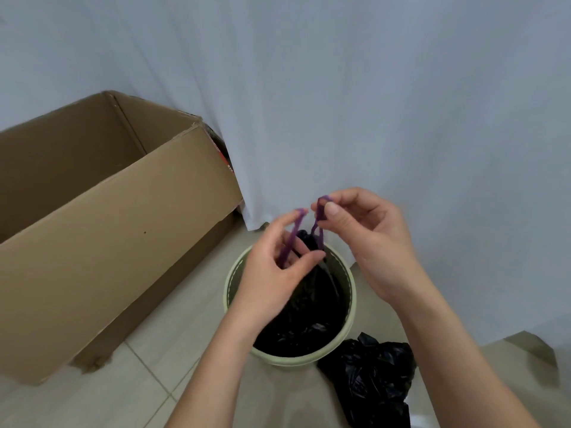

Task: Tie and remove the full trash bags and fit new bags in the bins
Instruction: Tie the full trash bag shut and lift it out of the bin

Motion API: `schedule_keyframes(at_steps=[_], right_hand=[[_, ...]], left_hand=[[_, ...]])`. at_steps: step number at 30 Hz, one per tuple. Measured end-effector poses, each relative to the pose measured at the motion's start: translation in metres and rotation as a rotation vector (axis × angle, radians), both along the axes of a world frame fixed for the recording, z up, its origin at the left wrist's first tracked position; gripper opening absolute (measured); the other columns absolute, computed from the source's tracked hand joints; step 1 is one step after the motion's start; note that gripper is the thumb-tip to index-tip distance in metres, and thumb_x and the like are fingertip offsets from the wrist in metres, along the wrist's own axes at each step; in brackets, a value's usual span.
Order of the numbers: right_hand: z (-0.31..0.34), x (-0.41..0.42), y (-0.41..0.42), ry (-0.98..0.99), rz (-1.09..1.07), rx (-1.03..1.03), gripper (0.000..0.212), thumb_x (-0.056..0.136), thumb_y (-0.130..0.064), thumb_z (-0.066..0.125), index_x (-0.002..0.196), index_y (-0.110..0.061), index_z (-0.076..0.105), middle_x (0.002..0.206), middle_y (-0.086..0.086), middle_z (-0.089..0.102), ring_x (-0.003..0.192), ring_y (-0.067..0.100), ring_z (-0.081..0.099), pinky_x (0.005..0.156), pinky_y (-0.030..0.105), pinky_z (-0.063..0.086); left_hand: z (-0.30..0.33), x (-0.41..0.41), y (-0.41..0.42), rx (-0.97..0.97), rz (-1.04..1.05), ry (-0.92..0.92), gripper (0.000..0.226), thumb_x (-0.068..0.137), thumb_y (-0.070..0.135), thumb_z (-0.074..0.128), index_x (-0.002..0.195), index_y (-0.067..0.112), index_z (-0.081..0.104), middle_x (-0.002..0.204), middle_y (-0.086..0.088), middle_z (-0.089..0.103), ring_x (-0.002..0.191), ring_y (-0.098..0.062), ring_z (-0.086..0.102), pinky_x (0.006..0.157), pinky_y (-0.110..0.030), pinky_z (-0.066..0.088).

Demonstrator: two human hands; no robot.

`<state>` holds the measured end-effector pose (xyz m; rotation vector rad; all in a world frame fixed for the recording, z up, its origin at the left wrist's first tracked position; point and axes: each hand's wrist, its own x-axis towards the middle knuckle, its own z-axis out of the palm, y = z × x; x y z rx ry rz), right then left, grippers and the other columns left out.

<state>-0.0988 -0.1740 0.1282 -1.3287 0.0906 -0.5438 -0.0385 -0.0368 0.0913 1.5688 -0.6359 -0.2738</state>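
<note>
You are looking down at a pale tiled floor [160, 378] with thin grout lines; on it, to your left, stands a large open cardboard box [102, 230], its near corner scuffed; just right of it stands a round pale green bin [238, 273] with a black bag inside; touching the bin's lower right side, a crumpled black trash bag [374, 378] lies on the tiles; behind them a white curtain [370, 103] hangs down to the floor.

An open cardboard box [102, 217] stands on the tiled floor [148, 375] at the left. A white curtain [340, 103] hangs behind it.
</note>
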Motion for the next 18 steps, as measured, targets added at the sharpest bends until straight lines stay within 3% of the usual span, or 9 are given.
schedule_keyframes(at_steps=[5, 9, 11, 13, 18], right_hand=[[-0.008, 0.002, 0.003, 0.055, 0.156, 0.039, 0.016, 0.087, -0.016, 0.062, 0.093, -0.019, 0.076, 0.101, 0.011, 0.074, 0.097, 0.025, 0.07, 0.08, 0.031, 0.056], [-0.02, 0.005, -0.003, 0.142, 0.053, -0.092, 0.02, 0.091, -0.012, 0.061, 0.104, -0.02, 0.073, 0.11, 0.0, 0.072, 0.104, 0.016, 0.067, 0.086, 0.026, 0.053], [-0.027, 0.007, -0.007, 0.262, 0.022, -0.231, 0.021, 0.093, -0.013, 0.063, 0.108, -0.025, 0.071, 0.108, -0.008, 0.073, 0.103, 0.007, 0.066, 0.09, 0.022, 0.05], [-0.033, 0.007, -0.007, 0.33, 0.078, -0.234, 0.018, 0.092, -0.017, 0.064, 0.106, -0.026, 0.071, 0.1, -0.007, 0.075, 0.099, 0.007, 0.068, 0.091, 0.025, 0.05], [-0.039, 0.012, 0.002, 0.298, 0.01, -0.224, 0.009, 0.087, -0.016, 0.071, 0.088, -0.021, 0.078, 0.081, -0.003, 0.076, 0.079, 0.007, 0.07, 0.075, 0.019, 0.052]], left_hand=[[-0.009, 0.0, -0.008, 0.118, -0.011, -0.095, 0.01, 0.088, 0.032, 0.064, 0.085, 0.041, 0.063, 0.066, 0.013, 0.057, 0.061, -0.002, 0.051, 0.059, -0.015, 0.041], [-0.014, 0.004, -0.009, 0.118, 0.06, 0.021, 0.018, 0.097, 0.031, 0.055, 0.088, 0.03, 0.07, 0.068, 0.005, 0.064, 0.062, -0.007, 0.057, 0.06, -0.023, 0.047], [-0.014, 0.007, -0.009, 0.117, 0.088, 0.077, 0.023, 0.098, 0.032, 0.052, 0.091, 0.023, 0.072, 0.069, 0.006, 0.065, 0.063, -0.008, 0.057, 0.063, -0.022, 0.047], [-0.013, 0.008, -0.009, 0.116, 0.107, 0.102, 0.033, 0.099, 0.035, 0.049, 0.082, 0.015, 0.069, 0.069, 0.004, 0.066, 0.061, -0.009, 0.056, 0.064, -0.022, 0.046], [-0.01, 0.009, -0.007, 0.136, 0.13, 0.082, 0.043, 0.101, 0.036, 0.043, 0.077, 0.008, 0.064, 0.066, -0.001, 0.064, 0.058, -0.01, 0.054, 0.063, -0.023, 0.046]])
